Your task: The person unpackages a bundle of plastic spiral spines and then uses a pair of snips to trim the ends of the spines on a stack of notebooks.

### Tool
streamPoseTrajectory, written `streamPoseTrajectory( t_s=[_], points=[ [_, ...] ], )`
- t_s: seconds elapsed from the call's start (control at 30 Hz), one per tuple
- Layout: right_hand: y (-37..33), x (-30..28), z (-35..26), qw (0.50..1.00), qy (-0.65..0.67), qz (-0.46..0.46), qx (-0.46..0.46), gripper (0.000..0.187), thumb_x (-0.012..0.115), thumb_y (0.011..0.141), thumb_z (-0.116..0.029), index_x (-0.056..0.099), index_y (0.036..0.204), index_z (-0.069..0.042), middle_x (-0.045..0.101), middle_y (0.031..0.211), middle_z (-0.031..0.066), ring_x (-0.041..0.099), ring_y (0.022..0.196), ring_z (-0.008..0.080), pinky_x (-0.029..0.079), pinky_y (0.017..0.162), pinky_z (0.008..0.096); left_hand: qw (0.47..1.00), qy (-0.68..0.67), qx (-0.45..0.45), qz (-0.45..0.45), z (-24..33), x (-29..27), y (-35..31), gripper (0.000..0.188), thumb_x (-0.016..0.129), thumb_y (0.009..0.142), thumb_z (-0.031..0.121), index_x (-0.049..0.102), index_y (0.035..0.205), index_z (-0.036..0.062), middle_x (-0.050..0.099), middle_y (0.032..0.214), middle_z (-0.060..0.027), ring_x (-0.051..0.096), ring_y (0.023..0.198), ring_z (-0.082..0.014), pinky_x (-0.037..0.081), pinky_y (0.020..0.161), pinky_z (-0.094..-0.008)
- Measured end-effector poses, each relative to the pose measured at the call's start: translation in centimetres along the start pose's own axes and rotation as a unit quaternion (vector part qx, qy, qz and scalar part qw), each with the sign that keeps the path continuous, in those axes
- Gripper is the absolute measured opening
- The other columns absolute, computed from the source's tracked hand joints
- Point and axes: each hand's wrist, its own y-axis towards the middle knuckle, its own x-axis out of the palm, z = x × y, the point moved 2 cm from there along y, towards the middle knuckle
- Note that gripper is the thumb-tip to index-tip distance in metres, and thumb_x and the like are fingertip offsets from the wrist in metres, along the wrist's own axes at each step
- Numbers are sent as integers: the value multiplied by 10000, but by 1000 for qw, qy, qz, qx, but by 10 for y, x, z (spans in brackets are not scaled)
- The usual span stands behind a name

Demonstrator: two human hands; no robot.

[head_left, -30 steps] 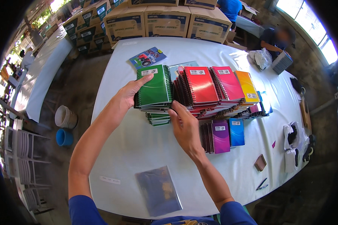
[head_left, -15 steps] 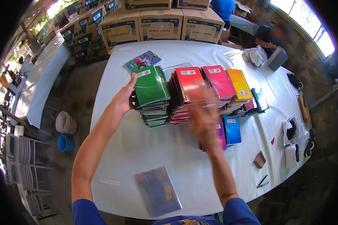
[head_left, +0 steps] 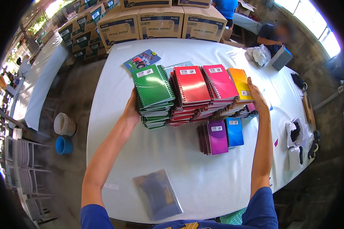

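Note:
Upright stacks of spiral notebooks stand side by side in a row, with green (head_left: 153, 86), red (head_left: 191, 84), pink (head_left: 219, 82) and yellow (head_left: 239, 82) covers. My left hand (head_left: 131, 110) is against the outer side of the green stack, most of its fingers hidden behind it. At the row's other end, my right hand (head_left: 258, 96) grips the right side of the yellow stack, fingertips at the cover's edge. The row is held between both hands. In front of it are smaller stacks of purple notebooks (head_left: 218, 137) and blue notebooks (head_left: 235, 131).
A clear plastic sheet or sleeve (head_left: 158, 194) lies near me on the white-covered table (head_left: 114, 160). An illustrated notebook (head_left: 141, 61) lies behind the row. Cartons (head_left: 160, 24) are piled at the back. A co-worker (head_left: 271, 36) handles a notebook stack (head_left: 282, 58) at the far right.
My right hand has moved from in front of the red and pink stacks to the yellow stack's right side. My left hand has slid slightly down the green stack's side.

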Motion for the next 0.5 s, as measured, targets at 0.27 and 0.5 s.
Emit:
streamPoseTrajectory(
  t_s=[0.27,0.5],
  points=[
    [-32,23,-24,998,-20,60,19,915,359,896,-746,436,1422,-1,481,1406,206,485,1254,245,336,1084,354,973,230,17,-10,14,-40,20,672,404,955,627,484,1378,111,571,1311,-58,545,1148,-183,402,1009,-333],
    [-112,67,-14,828,-89,365,-415,434,417,1027,-363,591,1193,-1,595,1218,188,515,1203,326,347,1058,417,984,172,14,52,40,21,34,581,433,985,539,583,1263,52,647,1151,-58,610,989,-179,477,883,-285]
  ],
)
